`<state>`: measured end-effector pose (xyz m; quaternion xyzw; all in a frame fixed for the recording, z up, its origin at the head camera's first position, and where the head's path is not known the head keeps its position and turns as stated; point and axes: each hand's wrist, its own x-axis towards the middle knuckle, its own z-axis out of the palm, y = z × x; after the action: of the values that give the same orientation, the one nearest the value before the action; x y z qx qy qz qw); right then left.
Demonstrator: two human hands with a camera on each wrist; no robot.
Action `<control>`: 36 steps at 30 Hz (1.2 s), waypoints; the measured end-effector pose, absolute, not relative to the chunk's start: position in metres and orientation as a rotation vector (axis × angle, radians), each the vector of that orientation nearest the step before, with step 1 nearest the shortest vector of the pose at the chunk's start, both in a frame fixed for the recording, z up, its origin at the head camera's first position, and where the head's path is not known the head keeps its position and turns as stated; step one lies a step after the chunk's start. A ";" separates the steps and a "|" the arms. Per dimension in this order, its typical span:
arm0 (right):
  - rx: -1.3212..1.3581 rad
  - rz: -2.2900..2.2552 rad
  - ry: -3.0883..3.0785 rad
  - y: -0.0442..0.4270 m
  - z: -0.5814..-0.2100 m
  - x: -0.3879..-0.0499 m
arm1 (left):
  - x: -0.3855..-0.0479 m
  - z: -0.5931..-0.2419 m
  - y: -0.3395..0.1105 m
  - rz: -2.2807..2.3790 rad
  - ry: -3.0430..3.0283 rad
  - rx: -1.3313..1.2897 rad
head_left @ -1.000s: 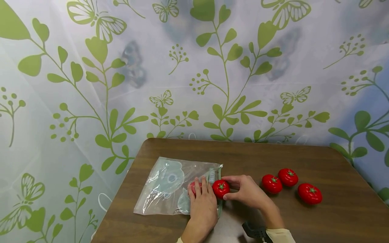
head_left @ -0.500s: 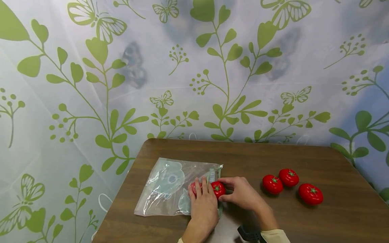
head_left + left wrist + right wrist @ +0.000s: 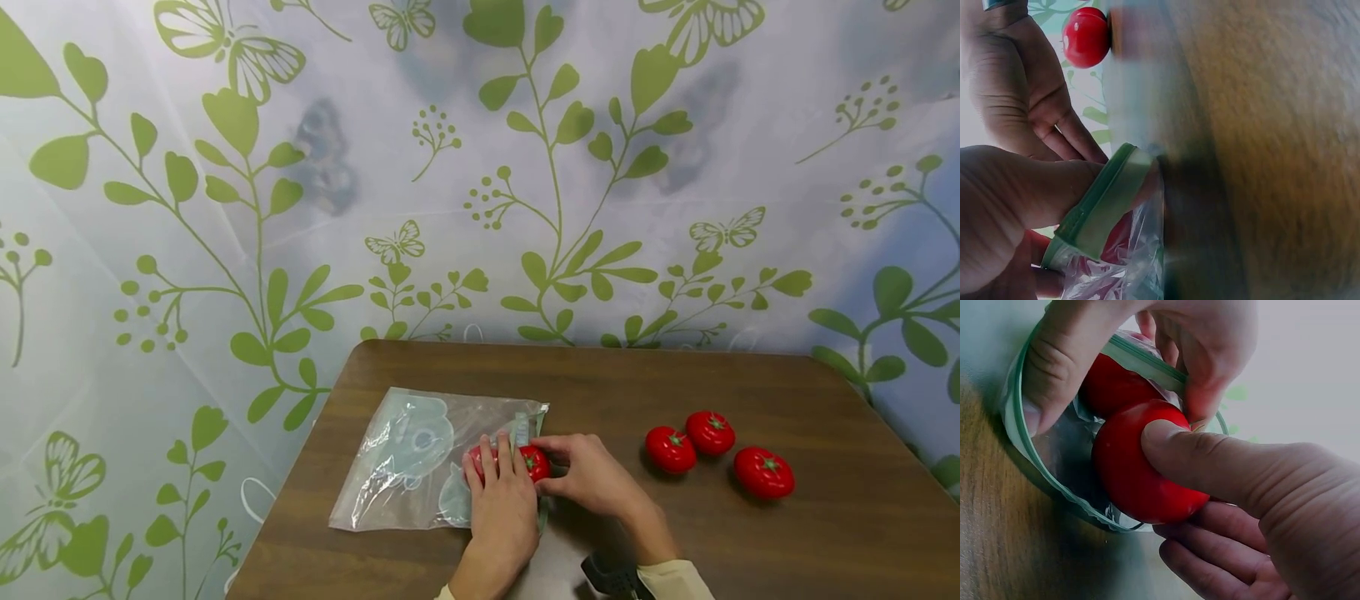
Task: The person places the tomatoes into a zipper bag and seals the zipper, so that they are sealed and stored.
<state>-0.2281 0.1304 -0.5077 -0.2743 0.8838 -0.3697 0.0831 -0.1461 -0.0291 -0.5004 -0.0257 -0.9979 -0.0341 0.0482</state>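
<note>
Loading of the clear zip bag (image 3: 442,454) is judged less than half complete. One item is done: an inner tomato (image 3: 477,456) lies inside the bag, seen through the film beneath the fingers of the left hand (image 3: 498,512). One item is in process: a second tomato (image 3: 1138,465) sits at the mouth, partly within the green zip rim (image 3: 1099,194). Three items appear to be left on the wood-grain table (image 3: 600,379): the left loose tomato (image 3: 671,451), rear loose tomato (image 3: 710,432) and right loose tomato (image 3: 763,472). The left thumb hooks inside the rim while the fingers grip the opposite side, spreading the mouth. The right hand (image 3: 596,475) pinches the second tomato between thumb and fingers. Markings: the bag carries pale blue cartoon-like printing and a small pale panel (image 3: 522,428) near its mouth; any lettering there is too small to read. No brand is legible.
</note>
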 end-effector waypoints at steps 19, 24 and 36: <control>-0.839 -1.096 2.620 0.132 -0.498 -0.228 | -0.146 -0.500 -0.030 -0.034 -3.041 -0.090; -0.902 -1.114 2.606 0.126 -0.500 -0.227 | -0.145 -0.500 -0.029 -0.009 -3.052 -0.082; -0.973 -1.129 2.667 0.112 -0.513 -0.228 | -0.144 -0.502 -0.029 0.020 -3.020 -0.090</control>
<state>-0.2283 0.1117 -0.5126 -0.3181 0.8721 -0.3692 0.0434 -0.1445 -0.0294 -0.5021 -0.0298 -0.9977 0.0065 0.0602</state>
